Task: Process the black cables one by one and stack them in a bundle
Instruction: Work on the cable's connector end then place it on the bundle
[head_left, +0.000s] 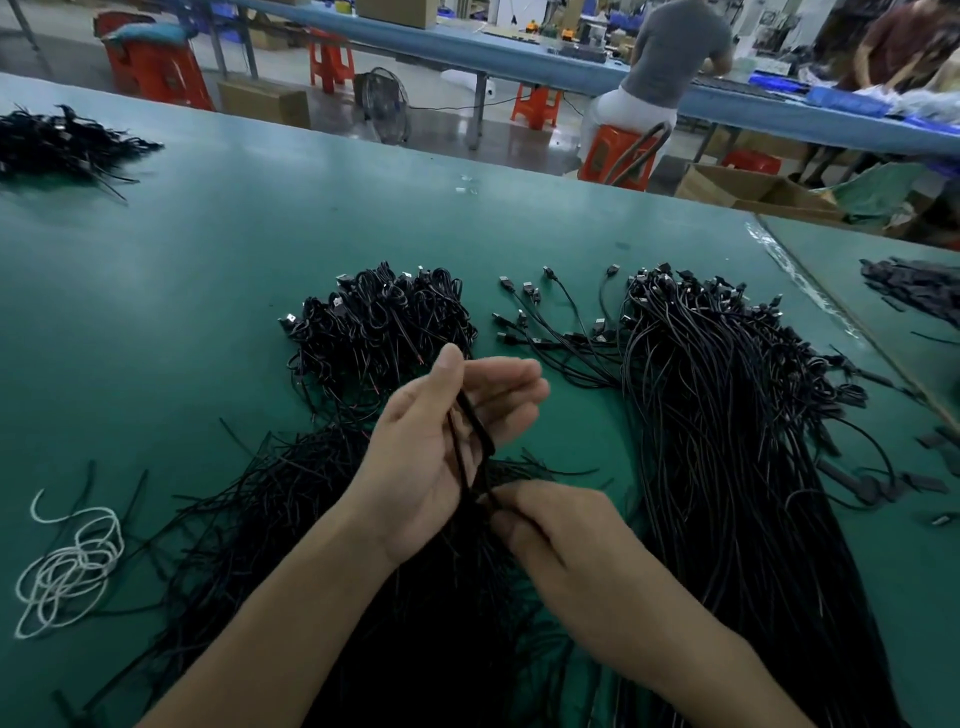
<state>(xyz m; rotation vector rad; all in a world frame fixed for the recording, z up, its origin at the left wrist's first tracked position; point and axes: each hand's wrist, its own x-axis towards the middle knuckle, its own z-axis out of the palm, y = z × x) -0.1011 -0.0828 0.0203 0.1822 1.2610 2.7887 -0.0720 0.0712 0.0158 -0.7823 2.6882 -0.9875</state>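
In the middle of the frame, the left hand (441, 441) is lying palm-up with fingers loosely straight and thumb raised, gripping nothing. The cable (470, 431) is resting across that palm as a folded black strand. Its long axis is running from the base of the thumb down and slightly right toward the wrist. Just below, the right hand (550, 525) is pinching the strand's lower end between curled fingertips, touching the left wrist. The right hand is therefore the nearer one to the cable's free length, which is trailing toward the bottom of the frame.

The finished bundle (384, 322) is sitting above the left hand, upper centre, so I judge that the cable will be going up and slightly left once wound.

The cable's tail is disappearing into the loose pile (311, 519) beneath both forearms. Whether it is looping round the thumb is hard to make out.
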